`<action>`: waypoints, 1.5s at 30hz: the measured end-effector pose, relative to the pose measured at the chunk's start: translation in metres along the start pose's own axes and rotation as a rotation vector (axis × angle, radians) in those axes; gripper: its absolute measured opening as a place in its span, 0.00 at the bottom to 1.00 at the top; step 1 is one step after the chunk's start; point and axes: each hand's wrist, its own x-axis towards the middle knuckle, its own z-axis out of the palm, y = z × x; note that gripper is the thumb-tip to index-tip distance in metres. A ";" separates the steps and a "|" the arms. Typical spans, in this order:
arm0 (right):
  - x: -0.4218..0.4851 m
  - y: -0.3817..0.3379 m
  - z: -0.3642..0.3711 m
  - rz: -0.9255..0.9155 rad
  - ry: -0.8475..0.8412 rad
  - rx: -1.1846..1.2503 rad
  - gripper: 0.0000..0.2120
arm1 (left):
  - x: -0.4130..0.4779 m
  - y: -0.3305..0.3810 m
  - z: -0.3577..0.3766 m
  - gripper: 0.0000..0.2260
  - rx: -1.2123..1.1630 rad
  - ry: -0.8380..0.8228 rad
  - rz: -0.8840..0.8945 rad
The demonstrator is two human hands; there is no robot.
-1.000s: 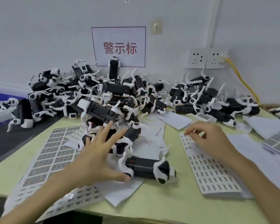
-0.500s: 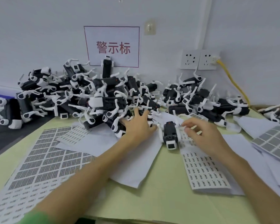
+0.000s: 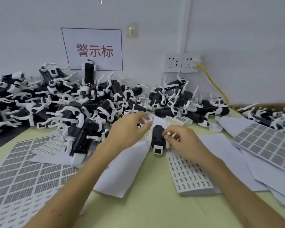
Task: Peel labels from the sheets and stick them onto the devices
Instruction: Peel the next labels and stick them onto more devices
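Observation:
A black device (image 3: pixel 157 137) with a white end lies on the table in front of me, its white end toward me. My left hand (image 3: pixel 128 129) reaches over white paper, its loosely bent fingers touching the device's far left side. My right hand (image 3: pixel 181 142) is at the device's right side, thumb and forefinger pinching a small white label (image 3: pixel 168 133) against it. The sheet of small labels (image 3: pixel 187 173) lies just below my right hand. A large pile of black-and-white devices (image 3: pixel 89 102) fills the back of the table.
A big label sheet (image 3: pixel 23 171) covers the left of the yellow-green table (image 3: pixel 155 208). A grey label sheet (image 3: pixel 266 145) and loose white backing papers (image 3: pixel 122 170) lie to the right and centre. One device (image 3: pixel 81 140) has slid off the pile. Wall sockets (image 3: pixel 181 63) hold a yellow cable.
My left hand drew back from the pile to the single device now lying at the centre. My right hand moved from the small-label sheet to the device's right side.

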 end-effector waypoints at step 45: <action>0.003 0.007 -0.015 0.365 -0.097 -0.207 0.22 | -0.013 -0.011 0.028 0.22 -1.514 -0.392 -0.521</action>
